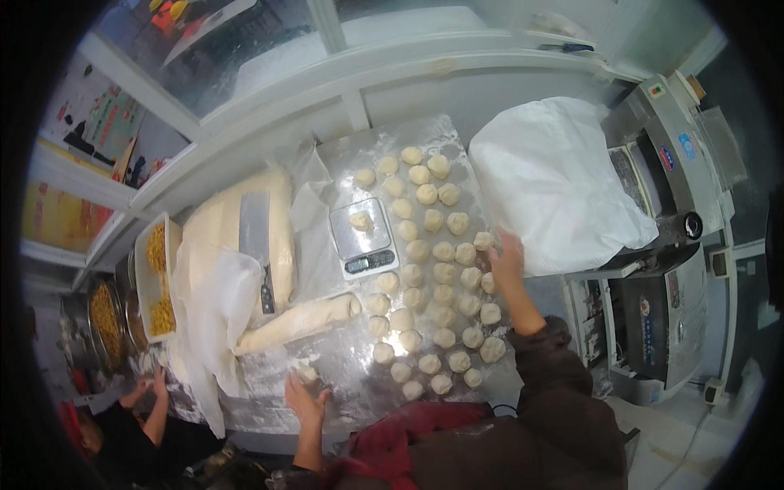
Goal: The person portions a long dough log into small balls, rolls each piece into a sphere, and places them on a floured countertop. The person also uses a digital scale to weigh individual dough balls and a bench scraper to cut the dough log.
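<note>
My left hand (301, 401) is low over the floured metal table (349, 373), thumb spread from the fingers. Its fingertips are at a small dough lump (307, 372) and partly cover it. At the table's right edge, my right hand (509, 257) has its fingertips around a dough ball (483, 241). Rows of pale dough balls (444, 295) spread over the table between my hands. A digital kitchen scale (367, 269) stands left of the rows, with one dough piece (360, 221) on its plate. A dough roll (300, 321) lies in front of the large dough slab (214, 211).
A wide blade with a black handle (255, 233) rests on the slab, partly under plastic sheeting (214, 306). A white plastic bag (551, 184) lies beside a dough machine (664, 177). Yellow filling sits in a white tub (142, 275). A co-worker's hands (153, 386) are at lower left.
</note>
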`<state>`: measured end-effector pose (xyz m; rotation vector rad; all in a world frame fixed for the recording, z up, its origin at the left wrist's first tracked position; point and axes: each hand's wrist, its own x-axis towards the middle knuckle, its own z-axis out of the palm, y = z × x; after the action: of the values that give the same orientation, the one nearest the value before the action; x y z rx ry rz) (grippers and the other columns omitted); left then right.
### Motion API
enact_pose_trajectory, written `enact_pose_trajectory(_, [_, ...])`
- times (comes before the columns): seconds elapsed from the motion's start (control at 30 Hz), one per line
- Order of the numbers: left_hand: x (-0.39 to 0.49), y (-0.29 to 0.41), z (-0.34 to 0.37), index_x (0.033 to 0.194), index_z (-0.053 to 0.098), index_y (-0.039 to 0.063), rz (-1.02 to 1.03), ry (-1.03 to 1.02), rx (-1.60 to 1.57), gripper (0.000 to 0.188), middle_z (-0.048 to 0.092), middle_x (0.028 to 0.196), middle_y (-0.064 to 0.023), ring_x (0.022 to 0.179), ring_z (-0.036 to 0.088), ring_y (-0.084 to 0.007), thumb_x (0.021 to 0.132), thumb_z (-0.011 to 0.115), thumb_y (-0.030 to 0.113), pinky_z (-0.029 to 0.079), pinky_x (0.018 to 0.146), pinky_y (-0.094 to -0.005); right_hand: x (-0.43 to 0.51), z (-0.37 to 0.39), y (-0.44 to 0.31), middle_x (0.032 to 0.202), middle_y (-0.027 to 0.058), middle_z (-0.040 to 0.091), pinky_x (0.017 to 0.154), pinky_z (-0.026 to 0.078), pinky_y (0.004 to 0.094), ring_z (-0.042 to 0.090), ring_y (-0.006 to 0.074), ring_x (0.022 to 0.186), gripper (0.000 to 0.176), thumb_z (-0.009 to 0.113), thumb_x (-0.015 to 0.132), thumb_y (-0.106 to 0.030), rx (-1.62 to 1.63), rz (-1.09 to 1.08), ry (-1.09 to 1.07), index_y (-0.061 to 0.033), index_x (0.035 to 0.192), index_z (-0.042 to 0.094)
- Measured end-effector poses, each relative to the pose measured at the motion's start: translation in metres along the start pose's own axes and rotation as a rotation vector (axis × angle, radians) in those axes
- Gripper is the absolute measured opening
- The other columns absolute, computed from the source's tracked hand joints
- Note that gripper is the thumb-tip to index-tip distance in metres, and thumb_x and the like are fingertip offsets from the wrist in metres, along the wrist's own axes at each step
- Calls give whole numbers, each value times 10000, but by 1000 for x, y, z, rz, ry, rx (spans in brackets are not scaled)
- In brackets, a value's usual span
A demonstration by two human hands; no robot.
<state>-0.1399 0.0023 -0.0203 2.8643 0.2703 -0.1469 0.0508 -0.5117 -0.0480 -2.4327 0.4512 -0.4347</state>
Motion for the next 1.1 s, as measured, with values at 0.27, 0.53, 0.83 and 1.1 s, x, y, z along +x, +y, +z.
enact_pose_trajectory(0.27, [24,-27,19,1260,550,104,53,29,-96,683,516,1234,-188,1166,469,-381,639,831,134,397,990,-457,-75,-20,10,1181,169,573,945,431,447,521,368,1105,528,725,739,-103,-62,-68,-328,-60,1238,554])
enact_pose_trajectory(0.53, [24,-26,15,1061,617,82,-78,-36,-126,458,539,1086,-163,1044,494,-361,655,814,160,430,889,-447,-50,-35,-18,1040,40,605,670,566,356,604,191,904,273,590,884,-157,1166,870,-208,-89,1145,552])
enact_pose_trajectory(0.83, [26,-19,17,1015,633,100,-126,6,-113,417,545,1057,-166,1006,498,-366,648,815,179,424,868,-451,15,113,-200,1105,184,647,872,486,442,639,347,963,528,679,833,-302,258,-107,-409,-69,1276,510])
enact_pose_trajectory(1.1, [26,-20,23,1015,628,100,-174,38,-143,427,546,1054,-157,1001,500,-366,645,818,195,423,852,-454,77,168,-227,944,193,680,802,478,481,630,402,923,311,655,818,-305,137,-230,-483,-112,1059,613])
